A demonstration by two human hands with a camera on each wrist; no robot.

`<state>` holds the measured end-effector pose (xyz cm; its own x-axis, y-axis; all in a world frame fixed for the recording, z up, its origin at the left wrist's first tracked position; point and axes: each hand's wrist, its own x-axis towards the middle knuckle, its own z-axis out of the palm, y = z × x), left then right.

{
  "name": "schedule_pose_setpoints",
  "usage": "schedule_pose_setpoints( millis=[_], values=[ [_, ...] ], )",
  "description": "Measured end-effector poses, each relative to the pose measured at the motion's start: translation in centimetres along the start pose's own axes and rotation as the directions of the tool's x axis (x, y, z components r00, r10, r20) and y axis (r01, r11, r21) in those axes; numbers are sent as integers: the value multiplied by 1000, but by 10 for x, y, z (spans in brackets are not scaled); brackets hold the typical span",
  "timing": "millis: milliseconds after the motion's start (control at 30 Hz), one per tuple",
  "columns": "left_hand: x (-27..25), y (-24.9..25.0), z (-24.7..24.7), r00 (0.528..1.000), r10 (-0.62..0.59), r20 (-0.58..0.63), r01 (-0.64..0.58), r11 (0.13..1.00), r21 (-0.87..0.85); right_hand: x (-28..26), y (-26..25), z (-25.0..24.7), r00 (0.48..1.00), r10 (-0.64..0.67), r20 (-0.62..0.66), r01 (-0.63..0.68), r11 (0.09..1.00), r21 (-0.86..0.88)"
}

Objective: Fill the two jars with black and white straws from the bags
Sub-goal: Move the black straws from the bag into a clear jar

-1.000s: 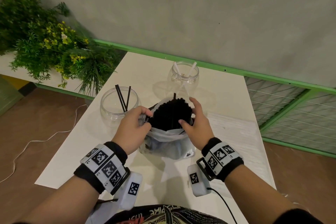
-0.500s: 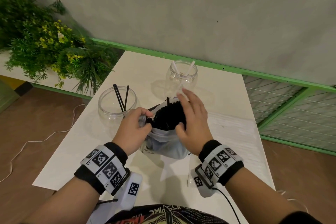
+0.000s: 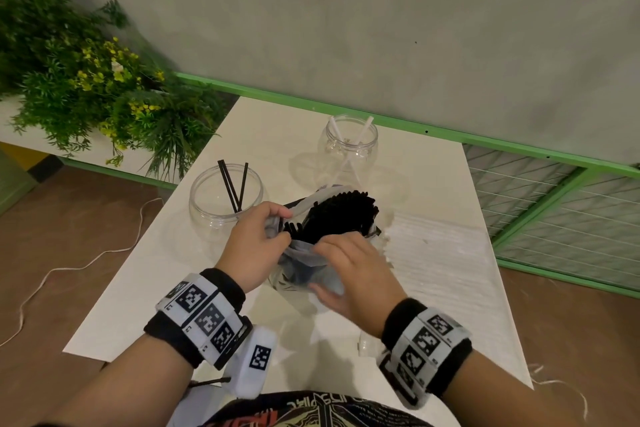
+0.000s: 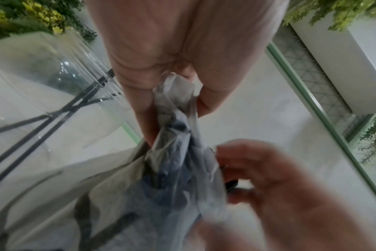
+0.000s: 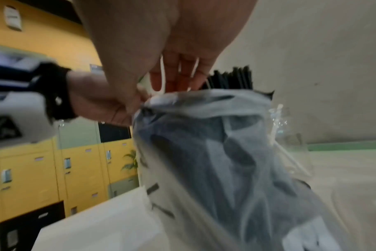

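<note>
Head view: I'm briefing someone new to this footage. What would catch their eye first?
Mid-table, the bag crammed with black straws, their tips fanning out of its mouth. The left hand pinches the bag's rim and the right hand is at its near side. Behind stand two clear jars: the left jar with a few black straws, the far jar with two white ones.

Thin translucent plastic bag [image 3: 304, 253]; clear glossy jars [image 3: 225, 199].
</note>
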<state>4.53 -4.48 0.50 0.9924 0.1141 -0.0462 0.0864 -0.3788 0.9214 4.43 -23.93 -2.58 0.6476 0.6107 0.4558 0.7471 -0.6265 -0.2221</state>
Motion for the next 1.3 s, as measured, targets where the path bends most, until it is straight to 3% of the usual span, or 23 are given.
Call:
schedule_pose_setpoints(
  millis=[67,200,300,400,667,800,933,1067,1167,1233,1300],
  values=[
    [-1,4,3,1000,-19,9,19,999,-34,-2,-2,13,992,98,85,-92,993,-74],
    [-2,5,7,1000,-2,24,3,1000,-28,5,-3,25,982,183,46,-179,981,-81],
    [-4,2,8,997,-15,78,11,998,55,6,-1,29,987,160,-9,-160,987,-12],
    [-7,3,12,987,-98,127,96,995,20,5,4,34,995,98,-31,-97,995,13],
    [-2,6,17,988,-128,89,134,989,-67,-7,13,30,999,-8,-35,7,999,-37],
    [-3,4,21,986,-136,97,147,984,-106,-6,19,24,987,149,-59,-148,989,20],
    [-3,4,24,985,-136,105,151,977,-150,4,15,23,925,376,-50,-370,924,96],
    [-2,4,24,986,-130,106,146,976,-161,-6,13,21,955,292,-56,-282,949,143],
    [0,3,24,988,-118,99,131,981,-141,-20,19,22,976,210,55,-217,961,170],
    [1,2,24,989,-107,100,119,986,-114,-20,20,18,956,262,132,-289,912,291],
    [2,2,24,990,-97,101,107,989,-102,-11,21,14,908,393,146,-418,820,391]
  ],
)
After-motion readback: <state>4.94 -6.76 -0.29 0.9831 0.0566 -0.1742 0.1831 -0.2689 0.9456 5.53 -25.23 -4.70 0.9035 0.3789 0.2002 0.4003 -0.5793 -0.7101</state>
